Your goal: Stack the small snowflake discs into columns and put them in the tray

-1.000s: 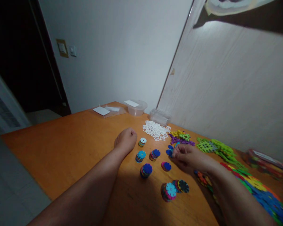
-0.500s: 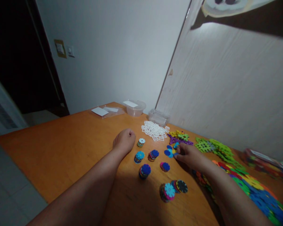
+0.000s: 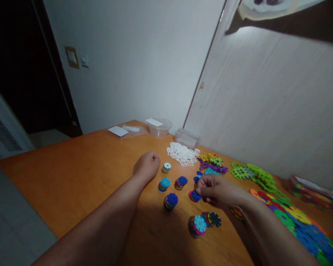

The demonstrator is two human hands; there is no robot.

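My left hand (image 3: pixel 147 166) rests on the table as a closed fist, with nothing showing in it. Just right of it stand a small stack topped with a white notched disc (image 3: pixel 167 166) and another topped in light blue (image 3: pixel 164 182). My right hand (image 3: pixel 214 189) pinches a blue notched disc (image 3: pixel 195 195) at the top of a short pink and blue stack; the fingers partly cover it. Beyond the fingertips lie a few loose blue discs (image 3: pixel 199 174). Nearby are more stacks, two with dark blue tops (image 3: pixel 171 200) (image 3: pixel 181 181), one light blue (image 3: pixel 199 224) and one black (image 3: pixel 214 219).
A heap of white lattice pieces (image 3: pixel 182 153) lies before clear plastic containers (image 3: pixel 159 127) (image 3: pixel 187 137) at the wall. Purple and yellow pieces (image 3: pixel 213 163), green pieces (image 3: pixel 262 179) and large colourful pieces (image 3: pixel 294 218) spread along the right. A flat plastic packet (image 3: pixel 127 131) lies at the back left.
My right hand has moved left and slightly nearer, from the loose blue discs to the short pink and blue stack. My left fist has stayed in place.
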